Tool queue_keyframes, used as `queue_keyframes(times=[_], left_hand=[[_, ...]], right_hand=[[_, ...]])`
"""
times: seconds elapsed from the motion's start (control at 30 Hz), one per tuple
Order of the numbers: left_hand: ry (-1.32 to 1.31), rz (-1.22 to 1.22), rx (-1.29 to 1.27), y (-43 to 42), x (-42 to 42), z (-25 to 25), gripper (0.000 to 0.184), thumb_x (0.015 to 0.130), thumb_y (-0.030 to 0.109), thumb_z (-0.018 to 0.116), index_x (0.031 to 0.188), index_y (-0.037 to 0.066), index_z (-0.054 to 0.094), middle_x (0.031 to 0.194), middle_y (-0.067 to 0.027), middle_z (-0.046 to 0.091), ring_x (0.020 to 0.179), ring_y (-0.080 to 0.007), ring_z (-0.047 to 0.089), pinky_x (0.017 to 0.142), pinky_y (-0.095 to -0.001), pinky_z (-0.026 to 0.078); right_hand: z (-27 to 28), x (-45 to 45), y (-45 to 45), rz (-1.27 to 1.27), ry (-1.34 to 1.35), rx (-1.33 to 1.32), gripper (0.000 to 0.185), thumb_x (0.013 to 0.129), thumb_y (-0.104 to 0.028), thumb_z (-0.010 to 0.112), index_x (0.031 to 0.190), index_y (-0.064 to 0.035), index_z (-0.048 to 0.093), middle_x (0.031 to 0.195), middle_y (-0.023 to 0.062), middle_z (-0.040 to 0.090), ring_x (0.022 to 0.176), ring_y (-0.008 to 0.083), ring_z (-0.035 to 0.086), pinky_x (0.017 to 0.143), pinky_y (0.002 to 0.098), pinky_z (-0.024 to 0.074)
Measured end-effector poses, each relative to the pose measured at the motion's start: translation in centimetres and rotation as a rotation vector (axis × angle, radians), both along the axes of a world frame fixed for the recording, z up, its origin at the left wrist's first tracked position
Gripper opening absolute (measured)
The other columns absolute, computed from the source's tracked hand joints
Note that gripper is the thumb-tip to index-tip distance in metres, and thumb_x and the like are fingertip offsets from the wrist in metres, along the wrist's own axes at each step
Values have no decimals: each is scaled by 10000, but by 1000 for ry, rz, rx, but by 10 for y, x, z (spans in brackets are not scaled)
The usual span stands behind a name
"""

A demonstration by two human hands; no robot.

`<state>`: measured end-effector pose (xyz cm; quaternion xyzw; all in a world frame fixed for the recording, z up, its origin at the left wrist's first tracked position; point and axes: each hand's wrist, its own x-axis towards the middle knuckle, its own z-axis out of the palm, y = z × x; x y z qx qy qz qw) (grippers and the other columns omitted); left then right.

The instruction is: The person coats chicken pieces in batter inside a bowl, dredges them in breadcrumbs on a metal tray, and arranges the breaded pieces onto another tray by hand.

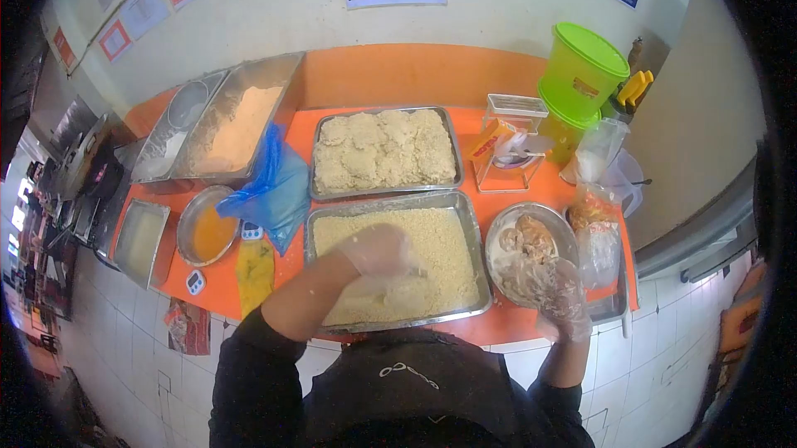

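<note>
My left hand (pixel 380 253), in a clear plastic glove, is over a metal tray (pixel 480 282) of pale crumbs (pixel 440 240). Motion smears its fingers. Just below it a crumb-coated lump (pixel 403 294) lies in the crumbs, and I cannot tell whether the hand touches it. My right hand (pixel 558 294) wears a clear glove smeared with pale, wet coating. It reaches over the near right rim of a round metal bowl (pixel 496 236) holding raw-looking meat pieces (pixel 529 238). Its fingertips blend into the glove and the bowl's contents, so their grip is unclear.
Behind stands a tray of crumb-coated pieces (pixel 386 149). Leftward are a blue plastic bag (pixel 278 199), a bowl of orange liquid (pixel 212 232), a yellow cloth (pixel 255 274) and deep pans of powder (pixel 241 132). Green tubs (pixel 581 74) and a wire rack (pixel 510 145) stand back right.
</note>
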<state>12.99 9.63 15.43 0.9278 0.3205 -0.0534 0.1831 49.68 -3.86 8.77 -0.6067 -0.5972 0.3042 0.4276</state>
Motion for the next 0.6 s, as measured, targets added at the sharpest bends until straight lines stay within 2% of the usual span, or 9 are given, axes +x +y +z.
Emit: queue_keyframes(times=[0.07, 0.13, 0.2, 0.27, 0.37, 0.43, 0.53, 0.6], left_hand=[[-99, 210, 171, 21, -6, 0, 361, 790, 367, 537, 723, 17, 594, 772, -203, 607, 736, -395, 590, 676, -471, 467], [-217, 460, 249, 20, -6, 10, 362, 759, 363, 556, 799, 4, 578, 829, -238, 586, 797, -414, 570, 723, -474, 458], [-352, 747, 232, 4, -5, 23, 426, 729, 362, 569, 956, 1, 574, 947, -289, 554, 929, -437, 537, 825, -487, 435], [-299, 549, 496, -28, -18, -21, 779, 703, 454, 599, 1283, -15, 374, 1253, -362, 353, 1238, -460, 295, 1022, -536, 230], [56, 494, 244, -79, -46, -109, 980, 687, 530, 575, 1368, -64, 196, 1375, -328, 209, 1306, -433, 191, 1048, -581, 103], [136, 427, 252, -86, -64, -130, 1021, 684, 562, 566, 1390, -51, 157, 1410, -323, 170, 1331, -447, 136, 1054, -584, 72], [-252, 523, 225, -68, -80, -163, 983, 719, 514, 583, 1392, -49, 140, 1427, -282, 177, 1344, -393, 152, 1080, -500, 111], [-331, 683, 82, -45, -75, -158, 853, 744, 434, 596, 1360, -41, 246, 1393, -255, 278, 1299, -367, 264, 1054, -438, 211]], right_hand=[[5, -1, 1, 3, -160, 52, 291, 794, -71, 636, 1057, -67, 512, 987, 59, 568, 901, 204, 561, 757, 329, 486], [20, -9, -1, -5, -224, 133, 302, 747, -71, 674, 1015, -55, 535, 953, 77, 576, 865, 233, 566, 730, 338, 485], [29, -12, -3, -6, -243, 203, 316, 700, -74, 708, 976, -48, 557, 929, 95, 580, 841, 255, 569, 711, 342, 483], [37, -16, -4, -37, -197, 187, 311, 675, -75, 723, 949, -50, 576, 914, 101, 585, 835, 262, 570, 704, 344, 482], [45, -21, -4, -99, -142, 79, 289, 674, -77, 720, 935, -62, 597, 904, 98, 590, 838, 259, 571, 706, 352, 482], [44, -18, -4, -94, -207, 44, 294, 676, -83, 720, 946, -69, 604, 905, 101, 591, 838, 263, 571, 707, 361, 478], [9, 0, -3, -22, -692, 232, 276, 692, -98, 721, 936, -60, 599, 911, 109, 591, 838, 274, 568, 712, 370, 475], [10, -6, -1, -14, -636, 265, 291, 691, -100, 725, 943, -54, 588, 915, 112, 591, 840, 279, 566, 719, 373, 474]])
